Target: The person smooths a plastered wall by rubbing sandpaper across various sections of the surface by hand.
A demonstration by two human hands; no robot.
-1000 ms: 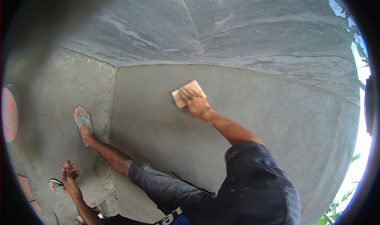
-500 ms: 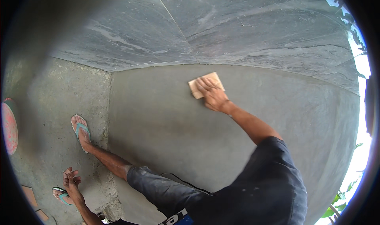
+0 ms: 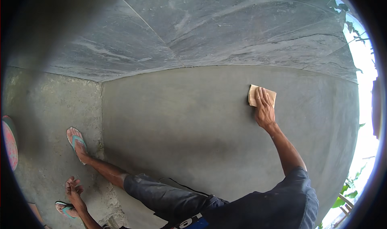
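My right hand (image 3: 265, 113) presses a tan, square-cornered pad (image 3: 252, 97) flat against a smooth grey cement surface (image 3: 177, 112). Its fingers lie close together across the pad, and the pad's underside is hidden. Whether the pad is folded paper, cardboard or foam, I cannot tell. Low on the left, my left hand (image 3: 74, 192) hangs with loosely bent fingers apart and nothing visible in it. It is above the rough floor, close to one of my sandalled feet.
Large dark grey veined tiles (image 3: 209, 27) border the cement along the top. Rough concrete floor (image 3: 52, 104) lies left, with my sandalled foot (image 3: 76, 142) near the cement's edge. A reddish round object (image 3: 9, 144) stands at the far left. Green leaves (image 3: 342, 194) show at the right.
My right hand has slid the pad to the right across the cement, and the arm has swung with it. The view has shifted slightly; my left hand keeps its loose pose.
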